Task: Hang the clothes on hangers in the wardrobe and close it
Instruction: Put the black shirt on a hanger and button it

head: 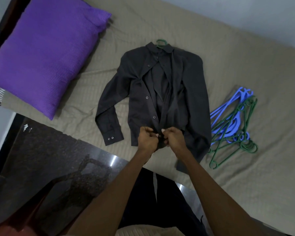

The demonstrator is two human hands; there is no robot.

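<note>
Black shirt [153,99] lies flat on the bed [211,48], mid-bed toward its near edge, with a green hanger [161,43] hook showing at the collar. We note both hands close together at the lower placket: left hand [147,139] and right hand [174,137] each pinch the fabric by a button. Spare hangers [233,126] lie just beside the shirt toward the right edge; purple pillow [46,53] at the far-left corner.

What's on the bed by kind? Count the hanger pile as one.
Black shirt: 1
Green hanger inside the shirt: 1
Pile of blue and green hangers: 1
Purple pillow: 1
Total: 4
</note>
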